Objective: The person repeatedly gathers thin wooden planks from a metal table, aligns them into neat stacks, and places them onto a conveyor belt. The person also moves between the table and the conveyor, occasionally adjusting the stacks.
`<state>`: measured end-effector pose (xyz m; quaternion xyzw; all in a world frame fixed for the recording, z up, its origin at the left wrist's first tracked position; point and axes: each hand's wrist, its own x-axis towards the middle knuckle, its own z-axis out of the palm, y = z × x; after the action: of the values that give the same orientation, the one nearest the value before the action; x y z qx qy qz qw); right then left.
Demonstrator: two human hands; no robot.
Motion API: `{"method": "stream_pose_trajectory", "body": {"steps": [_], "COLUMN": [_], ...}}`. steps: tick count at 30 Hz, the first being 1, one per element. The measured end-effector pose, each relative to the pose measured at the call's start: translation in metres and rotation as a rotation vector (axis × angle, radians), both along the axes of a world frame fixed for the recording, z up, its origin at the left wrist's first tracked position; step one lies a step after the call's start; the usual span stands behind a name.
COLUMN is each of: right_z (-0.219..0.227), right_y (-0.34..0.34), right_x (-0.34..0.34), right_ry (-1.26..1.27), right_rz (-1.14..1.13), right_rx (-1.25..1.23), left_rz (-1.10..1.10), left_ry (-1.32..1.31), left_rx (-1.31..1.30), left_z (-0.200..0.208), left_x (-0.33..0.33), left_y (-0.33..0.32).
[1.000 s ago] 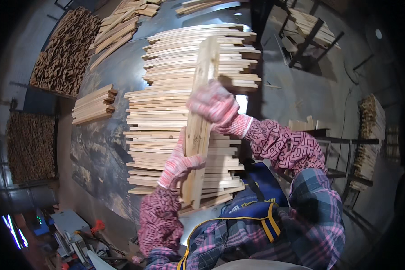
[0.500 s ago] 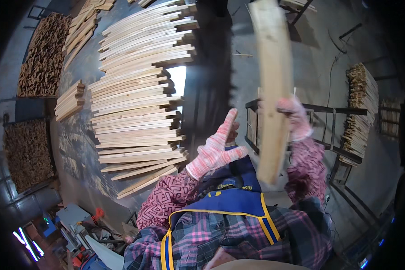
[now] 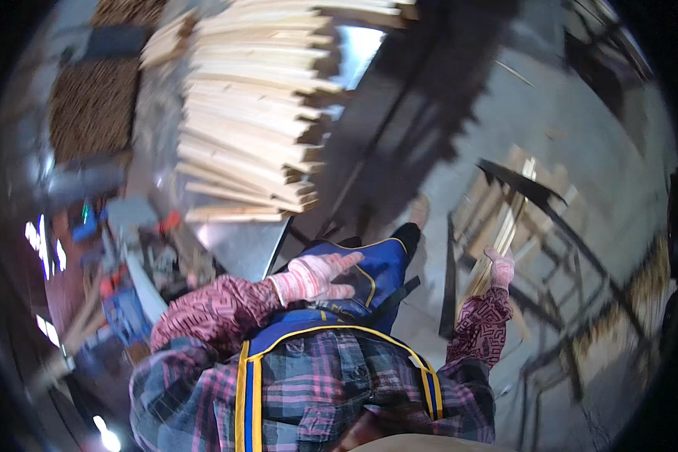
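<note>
Your left hand (image 3: 313,279) is just below the middle of the view, toward 7 o'clock, over your blue apron (image 3: 388,275). Its gloved fingers are spread and it grasps nothing. Your right hand (image 3: 500,270) is out between 3 and 4 o'clock, at the near end of some pale wooden strips (image 3: 511,222) that slant up toward 2 o'clock. Blur hides its grip, so you cannot tell whether it is clenched on them. The strips lie at 3 o'clock, beside the dark bars of a metal rack (image 3: 535,188).

At 11 o'clock, a long row of pale boards (image 3: 248,105) lies side by side on the metal surface (image 3: 241,245), the nearest few fanned at an angle. A small stack of boards (image 3: 167,41) sits beyond them, between 10 and 11 o'clock. A brown stacked pile (image 3: 94,109) stands at 10 o'clock.
</note>
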<state>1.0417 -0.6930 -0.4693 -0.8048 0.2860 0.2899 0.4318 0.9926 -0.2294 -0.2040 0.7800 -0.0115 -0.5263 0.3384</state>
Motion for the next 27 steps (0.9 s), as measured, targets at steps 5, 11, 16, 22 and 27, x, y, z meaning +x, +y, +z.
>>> {"method": "stream_pose_trajectory", "body": {"steps": [5, 11, 16, 22, 27], "right_z": [-0.098, -0.021, 0.135, 0.126, 0.177], "right_y": [0.069, 0.089, 0.28, 0.468, 0.457], "right_x": [0.067, 0.081, 0.143, 0.109, 0.024], "right_ry": [0.275, -0.152, -0.216, -0.473, -0.201], "right_rz": [0.148, 0.324, 0.647, 0.962, 1.148], "right_rx": [-0.202, -0.244, 0.341, 0.093, 0.101], "left_rz": [0.716, 2.338, 2.096, 1.902, 2.063], "left_ry": [0.1, -0.085, -0.477, -0.561, -0.763], "left_rx": [0.127, 0.029, 0.226, 0.085, -0.001], "left_z": [-0.064, -0.123, -0.149, -0.2, -0.212], "left_x": [-0.067, -0.153, -0.094, -0.079, -0.09], "left_y": [0.089, 0.171, 0.233, 0.27, 0.266]}}
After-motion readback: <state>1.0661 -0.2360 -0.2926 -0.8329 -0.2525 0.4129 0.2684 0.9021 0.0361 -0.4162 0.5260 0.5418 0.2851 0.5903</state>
